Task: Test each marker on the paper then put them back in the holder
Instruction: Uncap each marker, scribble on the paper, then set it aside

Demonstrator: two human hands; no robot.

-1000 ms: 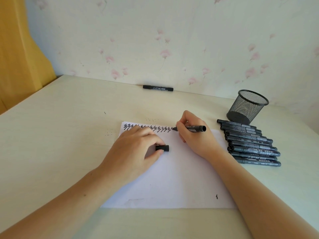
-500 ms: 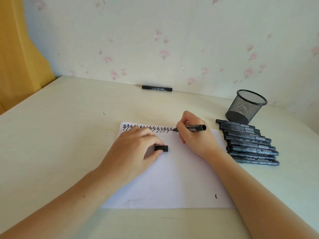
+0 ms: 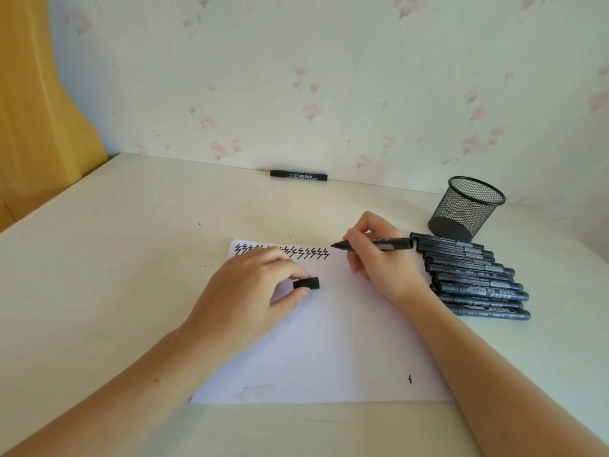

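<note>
The marker (image 3: pixel 379 244), black and uncapped, lay nearly level in the right hand (image 3: pixel 382 258), its fingers pinching it with the tip just past the zigzags (image 3: pixel 283 253) at the paper's (image 3: pixel 329 341) top edge. The left hand (image 3: pixel 250 291) pinched the cap (image 3: pixel 306 283), steadying the sheet. Capped markers (image 3: pixel 474 278) waited beside the empty-looking holder (image 3: pixel 464 207).

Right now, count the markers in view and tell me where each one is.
About 12. A held marker, uncapped, in the right hand over the paper; a lone marker by the wall; roughly ten in the row of markers beside the mesh holder, overlapping, so uncertain.
</note>
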